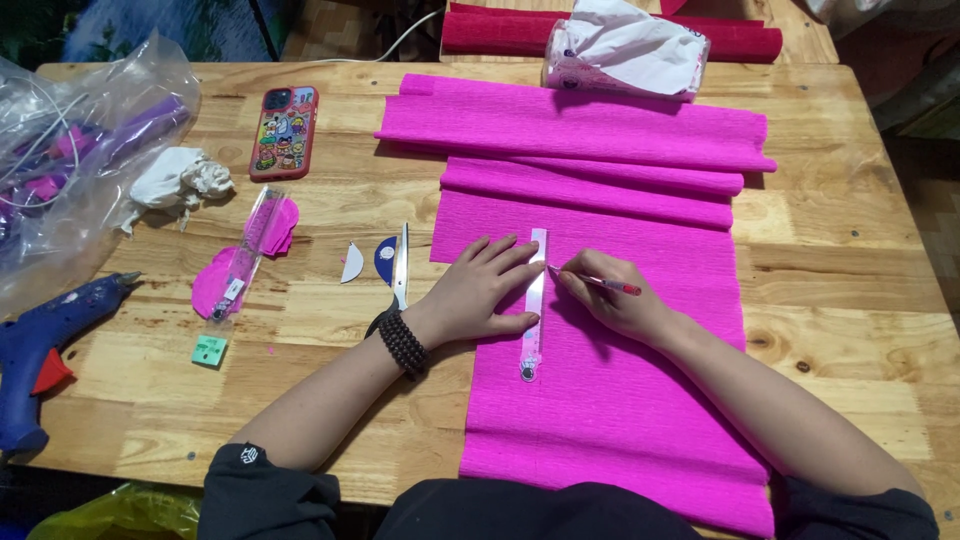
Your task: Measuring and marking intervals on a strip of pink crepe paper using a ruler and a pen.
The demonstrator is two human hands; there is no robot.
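A long sheet of magenta crepe paper [620, 400] lies flat across the wooden table, its far end folded in pleats. A clear plastic ruler [534, 305] lies lengthwise on the sheet. My left hand [480, 295] presses flat on the paper and holds the ruler's left edge, a dark bead bracelet on the wrist. My right hand [615, 300] grips a red pen [600, 282] whose tip touches the paper beside the ruler's upper right edge.
Scissors [398, 275] and small paper cutouts lie left of the sheet. A second ruler [245, 255] rests on pink scraps. A blue glue gun [45, 340], plastic bag [70, 150], phone [284, 130], green eraser [209, 350], tissue pack [625, 50] and red paper rolls surround them.
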